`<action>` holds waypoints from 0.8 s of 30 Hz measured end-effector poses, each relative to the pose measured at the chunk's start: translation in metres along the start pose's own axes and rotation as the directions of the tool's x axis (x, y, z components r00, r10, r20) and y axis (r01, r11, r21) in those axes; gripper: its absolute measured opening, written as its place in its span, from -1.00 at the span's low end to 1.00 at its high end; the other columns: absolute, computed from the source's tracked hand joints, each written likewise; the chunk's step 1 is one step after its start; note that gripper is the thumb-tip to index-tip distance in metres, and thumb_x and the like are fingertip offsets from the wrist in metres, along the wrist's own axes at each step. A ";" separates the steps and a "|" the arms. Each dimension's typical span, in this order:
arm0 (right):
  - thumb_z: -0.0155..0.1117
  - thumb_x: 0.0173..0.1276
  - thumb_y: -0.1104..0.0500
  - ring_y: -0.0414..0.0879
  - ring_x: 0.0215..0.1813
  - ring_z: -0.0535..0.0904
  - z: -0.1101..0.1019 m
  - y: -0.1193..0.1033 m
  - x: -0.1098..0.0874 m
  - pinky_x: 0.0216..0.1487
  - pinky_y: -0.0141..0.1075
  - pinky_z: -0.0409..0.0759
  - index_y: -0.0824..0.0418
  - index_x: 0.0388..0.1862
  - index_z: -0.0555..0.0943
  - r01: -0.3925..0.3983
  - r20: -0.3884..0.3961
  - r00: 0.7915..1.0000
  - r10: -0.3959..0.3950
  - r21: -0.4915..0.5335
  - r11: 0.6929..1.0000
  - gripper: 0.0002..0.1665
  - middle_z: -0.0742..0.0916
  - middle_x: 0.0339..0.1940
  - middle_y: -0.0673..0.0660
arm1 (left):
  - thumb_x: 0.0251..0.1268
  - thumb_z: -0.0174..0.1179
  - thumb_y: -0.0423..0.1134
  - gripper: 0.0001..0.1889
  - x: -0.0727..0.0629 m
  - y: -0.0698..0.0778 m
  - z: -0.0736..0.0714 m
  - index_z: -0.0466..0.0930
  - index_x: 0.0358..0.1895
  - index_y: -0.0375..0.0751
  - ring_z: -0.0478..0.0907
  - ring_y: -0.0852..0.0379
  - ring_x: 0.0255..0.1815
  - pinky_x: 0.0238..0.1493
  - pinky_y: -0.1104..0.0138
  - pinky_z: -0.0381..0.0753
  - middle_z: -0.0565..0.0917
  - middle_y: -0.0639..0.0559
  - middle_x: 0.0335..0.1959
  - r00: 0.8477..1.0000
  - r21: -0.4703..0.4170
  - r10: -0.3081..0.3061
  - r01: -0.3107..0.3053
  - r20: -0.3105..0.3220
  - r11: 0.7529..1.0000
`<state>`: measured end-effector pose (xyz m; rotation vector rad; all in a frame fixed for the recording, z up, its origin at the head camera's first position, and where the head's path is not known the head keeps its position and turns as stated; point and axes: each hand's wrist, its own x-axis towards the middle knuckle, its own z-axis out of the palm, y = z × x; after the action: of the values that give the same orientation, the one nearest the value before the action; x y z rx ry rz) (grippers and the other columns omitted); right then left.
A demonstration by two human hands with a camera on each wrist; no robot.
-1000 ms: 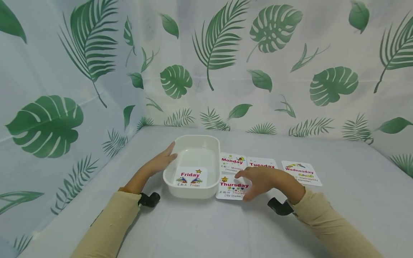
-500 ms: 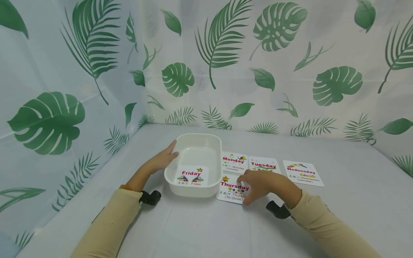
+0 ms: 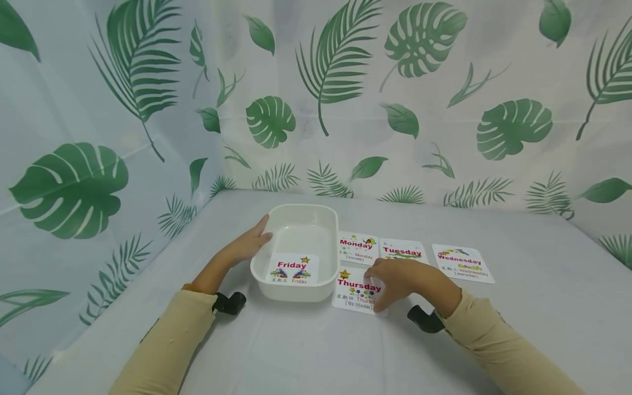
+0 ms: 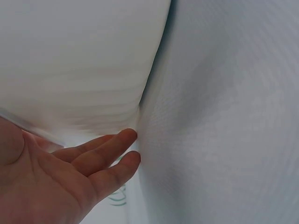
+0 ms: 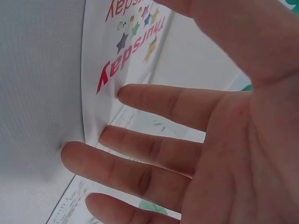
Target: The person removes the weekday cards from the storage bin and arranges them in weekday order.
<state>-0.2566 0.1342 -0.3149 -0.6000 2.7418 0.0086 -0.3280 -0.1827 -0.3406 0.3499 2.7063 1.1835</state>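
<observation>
resting our left hand (image 3: 247,245) flat against the white tray (image 3: 316,219), fingers straight; our right hand (image 3: 395,280), fingers extended, presses the thursday card (image 3: 351,288) just right of the tray, gripping nothing.

Left hand (image 3: 247,245): forearm extended forward, fingers (image 4: 100,149) straight and together, palm turned inward. Right hand (image 3: 400,281): palm down, fingers (image 5: 154,151) spread, nearly straight. Both arms in tan sleeves.

Leaf-print curtain (image 3: 345,99) behind grey-clothed table (image 3: 533,307).
</observation>
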 end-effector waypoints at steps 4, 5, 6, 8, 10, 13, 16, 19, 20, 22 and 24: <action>0.47 -0.08 -0.05 -0.03 0.05 0.45 -0.002 0.002 0.001 0.14 -0.02 0.42 0.14 0.16 0.49 -0.013 0.002 1.000 0.013 0.021 1.000 -0.23 0.56 0.11 0.10 | 0.47 -0.33 -0.15 -0.36 0.001 -0.001 -0.002 -0.44 0.43 -0.24 -0.37 -0.11 0.48 0.44 0.01 -0.30 -0.34 -0.14 0.48 1.000 -0.017 0.016 -0.016 0.004 1.000; 0.46 -0.07 -0.06 -0.01 0.08 0.45 -0.002 0.003 0.001 0.15 -0.01 0.41 0.14 0.17 0.47 -0.020 0.003 1.000 0.020 0.030 0.999 -0.21 0.56 0.12 0.10 | 0.47 -0.33 -0.16 -0.35 0.001 -0.002 -0.003 -0.45 0.43 -0.24 -0.37 -0.11 0.48 0.45 0.02 -0.31 -0.35 -0.14 0.48 1.000 -0.022 0.020 -0.020 0.008 1.000; 0.46 -0.07 -0.05 0.01 0.11 0.44 -0.002 0.004 0.001 0.17 0.00 0.40 0.15 0.19 0.46 -0.025 0.002 1.000 0.024 0.044 0.999 -0.20 0.55 0.14 0.11 | 0.47 -0.33 -0.16 -0.36 0.001 -0.002 -0.003 -0.45 0.43 -0.25 -0.38 -0.11 0.48 0.44 0.02 -0.31 -0.35 -0.15 0.47 1.000 -0.024 0.025 -0.025 0.012 0.999; 0.43 -0.03 -0.06 0.06 0.18 0.42 -0.004 0.009 0.001 0.20 0.03 0.38 0.17 0.23 0.43 -0.023 -0.012 1.000 0.024 0.071 0.997 -0.18 0.54 0.18 0.14 | 0.48 -0.34 -0.18 -0.36 0.002 -0.002 -0.003 -0.46 0.43 -0.27 -0.39 -0.12 0.48 0.44 0.02 -0.31 -0.36 -0.17 0.47 0.999 -0.027 0.035 -0.035 0.020 0.999; 0.40 0.02 -0.09 0.14 0.25 0.37 -0.008 0.014 0.001 0.23 0.08 0.34 0.19 0.27 0.37 0.000 -0.045 0.999 0.004 0.088 0.996 -0.15 0.51 0.23 0.19 | 0.47 -0.33 -0.17 -0.36 0.002 -0.002 -0.002 -0.46 0.43 -0.26 -0.38 -0.11 0.48 0.45 0.03 -0.31 -0.36 -0.16 0.47 0.999 -0.027 0.032 -0.032 0.021 0.999; 0.34 0.09 -0.10 0.21 0.29 0.33 -0.020 0.017 0.004 0.23 0.13 0.33 0.20 0.32 0.31 0.040 -0.113 0.993 -0.028 0.106 0.994 -0.14 0.46 0.26 0.26 | 0.47 -0.33 -0.17 -0.36 0.002 -0.002 -0.001 -0.45 0.43 -0.25 -0.38 -0.11 0.48 0.45 0.03 -0.31 -0.35 -0.16 0.47 0.999 -0.029 0.029 -0.028 0.018 0.999; 0.28 0.15 -0.11 0.22 0.33 0.28 -0.037 0.009 0.013 0.24 0.14 0.31 0.19 0.36 0.25 0.077 -0.180 0.982 -0.057 0.106 0.991 -0.15 0.42 0.31 0.27 | 0.47 -0.33 -0.17 -0.36 0.003 -0.002 -0.001 -0.44 0.43 -0.24 -0.37 -0.11 0.48 0.44 0.02 -0.30 -0.34 -0.16 0.47 1.000 -0.031 0.025 -0.024 0.013 0.999; 0.25 0.19 -0.12 0.18 0.36 0.26 -0.055 -0.011 0.028 0.27 0.11 0.31 0.17 0.38 0.22 0.112 -0.225 0.970 -0.088 0.096 0.989 -0.15 0.38 0.35 0.24 | 0.47 -0.32 -0.16 -0.35 0.001 -0.002 -0.001 -0.45 0.44 -0.21 -0.37 -0.10 0.48 0.45 0.03 -0.30 -0.34 -0.14 0.48 1.000 -0.032 0.015 -0.015 0.005 0.999; 0.22 0.21 -0.14 0.15 0.37 0.26 -0.060 -0.019 0.034 0.28 0.09 0.30 0.17 0.39 0.20 0.128 -0.227 0.968 -0.106 0.081 0.989 -0.15 0.37 0.36 0.22 | 0.47 -0.32 -0.16 -0.35 0.001 -0.002 -0.001 -0.44 0.44 -0.22 -0.37 -0.10 0.48 0.44 0.02 -0.30 -0.34 -0.14 0.48 1.000 -0.033 0.015 -0.015 0.004 0.999; 0.20 0.22 -0.16 0.12 0.39 0.24 -0.065 -0.035 0.047 0.32 0.05 0.27 0.16 0.40 0.17 0.141 -0.196 0.972 -0.128 0.056 0.988 -0.13 0.34 0.38 0.21 | 0.47 -0.31 -0.16 -0.35 0.000 -0.002 -0.001 -0.44 0.44 -0.21 -0.37 -0.08 0.49 0.45 0.03 -0.30 -0.34 -0.13 0.48 1.000 -0.035 0.014 -0.013 0.002 0.999; 0.17 0.21 -0.21 0.10 0.42 0.18 -0.064 -0.050 0.060 0.37 0.02 0.19 0.14 0.42 0.13 0.146 -0.126 0.982 -0.141 0.034 0.989 -0.10 0.30 0.40 0.20 | 0.47 -0.31 -0.15 -0.35 0.002 -0.002 0.000 -0.44 0.44 -0.21 -0.36 -0.08 0.49 0.45 0.04 -0.30 -0.34 -0.12 0.48 1.000 -0.036 0.017 -0.017 0.000 0.999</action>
<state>-0.3081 0.0594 -0.2704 -0.8100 2.8011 -0.1248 -0.3299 -0.1838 -0.3424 0.3692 2.6830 1.2344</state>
